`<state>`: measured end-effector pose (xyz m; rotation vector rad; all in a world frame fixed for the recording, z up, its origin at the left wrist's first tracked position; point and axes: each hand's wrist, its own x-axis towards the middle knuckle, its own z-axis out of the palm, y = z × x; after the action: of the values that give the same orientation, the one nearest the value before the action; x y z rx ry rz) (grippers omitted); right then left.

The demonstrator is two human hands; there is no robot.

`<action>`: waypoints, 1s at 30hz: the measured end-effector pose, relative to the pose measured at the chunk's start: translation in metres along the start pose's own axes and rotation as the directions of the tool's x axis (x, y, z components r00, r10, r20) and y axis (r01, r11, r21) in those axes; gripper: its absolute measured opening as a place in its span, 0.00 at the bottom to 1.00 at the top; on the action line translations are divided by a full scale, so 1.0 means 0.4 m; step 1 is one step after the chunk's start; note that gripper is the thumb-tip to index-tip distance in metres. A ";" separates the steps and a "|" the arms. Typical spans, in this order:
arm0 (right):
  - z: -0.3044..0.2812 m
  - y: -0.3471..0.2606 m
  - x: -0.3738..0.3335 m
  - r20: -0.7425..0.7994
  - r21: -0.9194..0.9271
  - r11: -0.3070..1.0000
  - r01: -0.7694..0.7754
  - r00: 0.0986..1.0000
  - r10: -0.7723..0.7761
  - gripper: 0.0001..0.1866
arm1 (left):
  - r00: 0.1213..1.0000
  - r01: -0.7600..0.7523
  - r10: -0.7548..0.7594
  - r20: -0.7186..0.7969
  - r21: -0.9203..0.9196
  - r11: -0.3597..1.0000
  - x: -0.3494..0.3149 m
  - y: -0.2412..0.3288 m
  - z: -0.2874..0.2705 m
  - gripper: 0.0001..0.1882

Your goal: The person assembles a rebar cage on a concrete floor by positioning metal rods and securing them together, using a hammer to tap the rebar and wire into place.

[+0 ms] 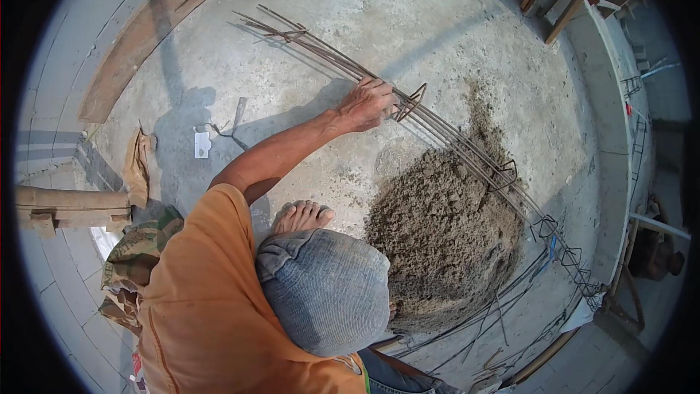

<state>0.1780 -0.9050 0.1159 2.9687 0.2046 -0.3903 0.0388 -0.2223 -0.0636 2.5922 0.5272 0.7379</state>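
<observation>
My left arm, in an orange sleeve, reaches forward over the floor. My left hand (370, 104) is closed around a bundle of long thin steel reinforcing bars (459, 141), its fingers wrapped over them. The bars run from the far left down to the right, across the edge of a sand pile (445, 241). Close to the hand's right side, a bent wire stirrup (413, 102) encircles the bars. Another stirrup (503, 174) sits farther along, and several are bunched near the right end. My right hand is out of sight. My denim-covered knee (324, 292) and bare foot (302, 217) are below the hand.
A dark hand tool (235, 130) and a white card-like piece (202, 144) lie on the concrete floor. A crumpled brown bag (137, 164) and a wooden plank (138, 51) are along the left block wall. Loose bars (470, 321) lie beyond the sand. Wooden props (576, 0) stand far right.
</observation>
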 end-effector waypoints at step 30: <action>-0.037 -1.129 0.440 -0.326 0.208 0.281 0.937 0.337 -0.883 0.08 | 0.999 0.023 -0.017 0.048 -0.111 0.994 -0.042 -0.005 0.005 0.11</action>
<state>0.2813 -0.4393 0.0287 2.7941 2.1730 -0.3021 0.0262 -0.2287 -0.0728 2.4904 0.4828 0.6785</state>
